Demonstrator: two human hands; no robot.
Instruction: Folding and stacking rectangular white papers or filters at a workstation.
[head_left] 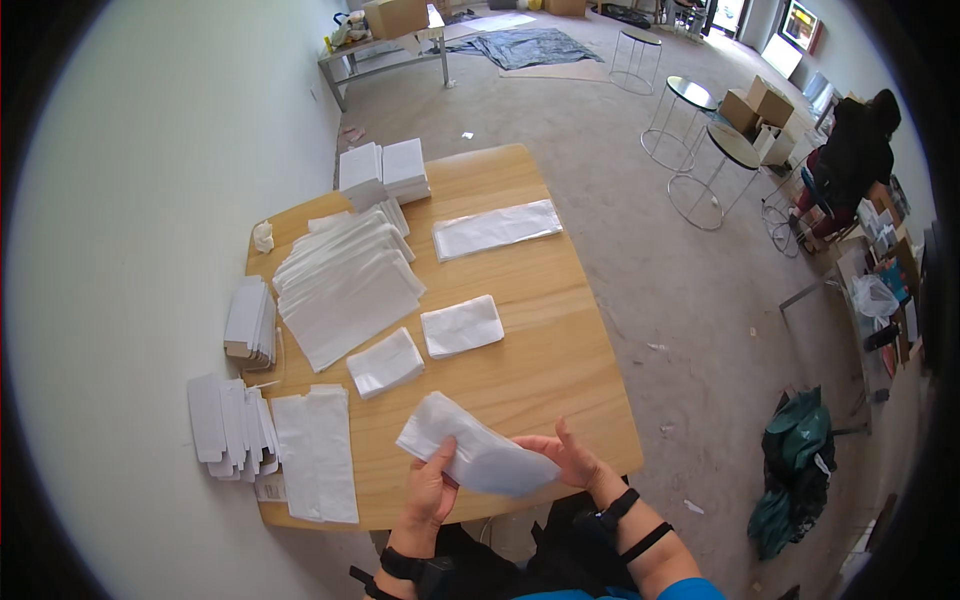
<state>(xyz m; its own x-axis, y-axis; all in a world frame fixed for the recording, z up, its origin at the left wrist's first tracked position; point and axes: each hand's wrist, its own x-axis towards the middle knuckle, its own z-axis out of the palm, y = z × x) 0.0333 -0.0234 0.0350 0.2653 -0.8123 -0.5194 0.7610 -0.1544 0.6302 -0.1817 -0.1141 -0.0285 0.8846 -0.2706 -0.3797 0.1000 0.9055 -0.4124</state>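
Observation:
My left hand (432, 484) grips a long, limp, white folded sheet (475, 447), thumb on top, above the table's near edge. Paper or thin plastic, I cannot tell which. At the sheet's right end, my right hand (572, 458) is open, with its thumb raised and its outstretched fingers against the edge. Just beyond lie two small white folded stacks, one on the left (386, 363) and one on the right (462, 327). A longer flat white stack (497, 230) rests farther off. To the left of my hands is an upright-lying white stack (315, 453).
A fanned pile of white sheets (350, 290) covers the wooden table's (540, 370) left part. White boxes (385, 172) stand at its far end; flat white cartons (232, 425) line the left edge by the wall. Stools (733, 147), a person (850, 160) and a dark green bag (795, 470) are rightward.

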